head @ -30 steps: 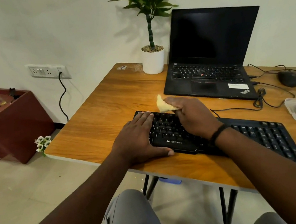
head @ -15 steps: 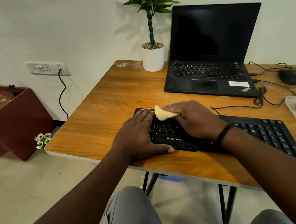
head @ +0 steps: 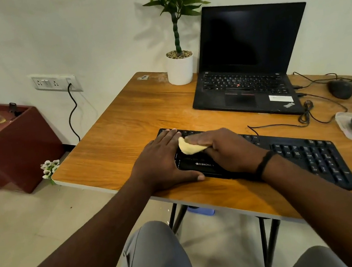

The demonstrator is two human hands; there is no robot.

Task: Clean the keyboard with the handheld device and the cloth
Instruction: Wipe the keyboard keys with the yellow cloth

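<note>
Wiping with right hand (head: 225,148) grip clamped on cloth (head: 189,147), left hand (head: 163,160) flat pinning keyboard (head: 306,155); hard strokes may pop keys under the grip or skid it across bench (head: 124,127).

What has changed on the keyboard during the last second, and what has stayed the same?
The right hand slid the cloth leftward and toward the person across the keyboard, up close to the left hand. It still holds the cloth. The left hand stays flat on the keyboard's left end. The laptop and mouse have not moved.
</note>
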